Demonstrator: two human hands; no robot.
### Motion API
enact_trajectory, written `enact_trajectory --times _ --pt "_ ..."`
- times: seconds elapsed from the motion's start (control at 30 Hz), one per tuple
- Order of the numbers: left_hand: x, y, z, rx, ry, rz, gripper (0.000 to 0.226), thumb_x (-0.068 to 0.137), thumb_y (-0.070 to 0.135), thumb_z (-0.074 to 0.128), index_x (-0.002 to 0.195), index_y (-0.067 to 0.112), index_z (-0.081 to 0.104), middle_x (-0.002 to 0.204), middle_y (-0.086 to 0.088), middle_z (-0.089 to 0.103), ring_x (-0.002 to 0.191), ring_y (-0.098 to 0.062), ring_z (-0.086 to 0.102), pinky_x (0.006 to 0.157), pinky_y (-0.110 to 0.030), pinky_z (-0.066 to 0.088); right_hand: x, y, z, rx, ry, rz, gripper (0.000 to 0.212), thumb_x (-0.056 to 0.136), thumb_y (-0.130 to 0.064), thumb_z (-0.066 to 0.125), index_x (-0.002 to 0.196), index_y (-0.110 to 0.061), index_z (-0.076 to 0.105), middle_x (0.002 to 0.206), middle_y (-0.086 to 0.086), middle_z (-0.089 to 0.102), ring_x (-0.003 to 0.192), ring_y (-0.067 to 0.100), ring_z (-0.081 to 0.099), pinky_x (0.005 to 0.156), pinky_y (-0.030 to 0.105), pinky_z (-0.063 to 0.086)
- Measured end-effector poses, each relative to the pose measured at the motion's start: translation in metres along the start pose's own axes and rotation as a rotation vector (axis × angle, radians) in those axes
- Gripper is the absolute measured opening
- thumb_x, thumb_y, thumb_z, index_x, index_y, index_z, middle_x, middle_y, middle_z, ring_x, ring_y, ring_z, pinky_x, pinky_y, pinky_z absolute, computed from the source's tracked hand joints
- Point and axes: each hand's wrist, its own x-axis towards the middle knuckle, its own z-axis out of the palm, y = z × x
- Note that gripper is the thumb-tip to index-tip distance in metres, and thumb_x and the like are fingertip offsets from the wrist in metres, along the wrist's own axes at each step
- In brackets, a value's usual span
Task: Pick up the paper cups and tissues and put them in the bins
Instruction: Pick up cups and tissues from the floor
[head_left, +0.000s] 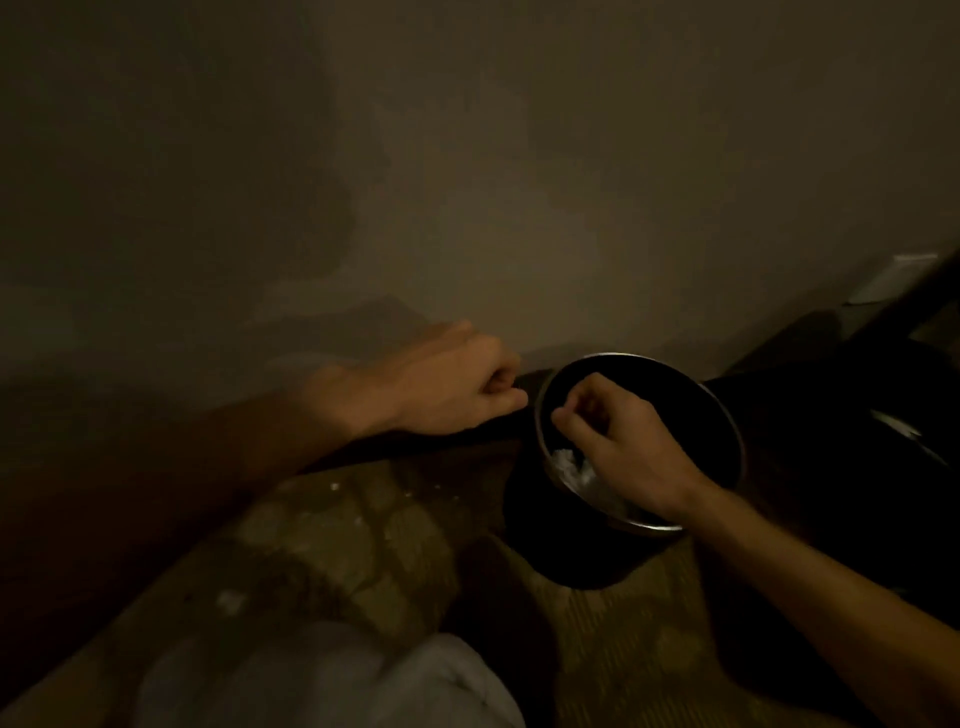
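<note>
A round black bin (724, 415) with a metal rim stands on the carpet against the wall. A crumpled white tissue (570, 465) lies inside it by the near-left wall. My right hand (618, 441) hovers over the bin's mouth, just above the tissue, with its fingers curled and nothing visible between them. My left hand (457, 384) is held in a fist just left of the rim, and I see nothing in it. No paper cup is in view.
The light is very dim. A plain wall rises right behind the bin. Small white scraps (332, 487) dot the patterned carpet (363, 535). A dark object (893, 426) sits to the bin's right. Pale cloth (337, 686) fills the bottom edge.
</note>
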Motion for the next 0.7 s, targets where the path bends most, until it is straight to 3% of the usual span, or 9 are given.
enact_trajectory --times 0.07,0.13,0.23,0.3,0.43,0.6,0.7 --pt "-0.045 -0.015 -0.023 0.086 0.011 -0.059 0.046 0.095 0.042 0.057 0.058 0.022 0.037 0.052 0.007 0.04 0.051 -0.005 0.042 0.051 -0.023 0.028 0.003 -0.036 0.027 -0.008 -0.057 -0.117 0.023 0.088 -0.039 0.062 0.078 -0.023 0.049 0.064 -0.003 0.055 0.059 0.007 0.052 0.057 0.025 0.04" --pt "-0.1 -0.034 -0.038 0.245 0.004 -0.173 0.048 0.096 0.045 0.053 0.058 0.026 0.031 0.056 0.007 0.036 0.055 -0.009 0.039 0.057 -0.026 0.024 0.008 -0.07 0.062 -0.007 -0.162 -0.228 0.026 0.085 -0.042 0.063 0.078 -0.024 0.045 0.061 -0.003 0.051 0.057 0.009 0.048 0.053 0.023 0.036" --pt "-0.192 -0.06 -0.048 0.339 -0.063 -0.337 0.038 0.095 0.051 0.048 0.066 0.027 0.044 0.062 0.007 0.042 0.072 -0.018 0.058 0.062 -0.028 0.036 0.015 -0.116 0.122 0.008 -0.363 -0.35 0.022 0.084 -0.046 0.061 0.084 -0.029 0.049 0.071 -0.007 0.054 0.063 0.005 0.051 0.053 0.018 0.037" --pt "-0.258 -0.073 -0.049 0.277 -0.077 -0.463 0.034 0.094 0.05 0.052 0.069 0.028 0.051 0.061 0.01 0.042 0.066 -0.014 0.058 0.059 -0.028 0.042 0.014 -0.145 0.169 0.011 -0.5 -0.432 0.02 0.084 -0.048 0.061 0.089 -0.032 0.051 0.08 -0.01 0.057 0.069 0.004 0.053 0.059 0.024 0.044" --pt "-0.387 -0.088 -0.022 0.117 0.028 -0.758 0.04 0.091 0.055 0.052 0.059 0.032 0.046 0.05 0.015 0.041 0.047 -0.001 0.045 0.048 -0.02 0.033 -0.001 -0.196 0.264 0.008 -0.685 -0.636 0.021 0.084 -0.042 0.067 0.086 -0.029 0.051 0.076 -0.012 0.054 0.069 0.002 0.052 0.062 0.03 0.044" --pt "-0.515 -0.094 0.069 -0.053 0.132 -1.108 0.036 0.091 0.058 0.05 0.061 0.043 0.039 0.063 0.019 0.046 0.06 0.001 0.05 0.053 -0.017 0.031 -0.032 -0.233 0.376 0.046 -0.904 -0.725 0.022 0.083 -0.044 0.069 0.084 -0.026 0.057 0.073 -0.011 0.058 0.068 0.005 0.056 0.061 0.029 0.048" --pt "-0.564 -0.102 0.127 -0.193 0.159 -1.291 0.031 0.092 0.046 0.061 0.066 0.046 0.043 0.064 0.022 0.049 0.072 0.017 0.054 0.047 -0.011 0.035 -0.055 -0.24 0.437 0.069 -1.002 -0.767 0.017 0.083 -0.031 0.073 0.087 -0.022 0.059 0.072 -0.01 0.056 0.068 0.011 0.057 0.066 0.037 0.05"
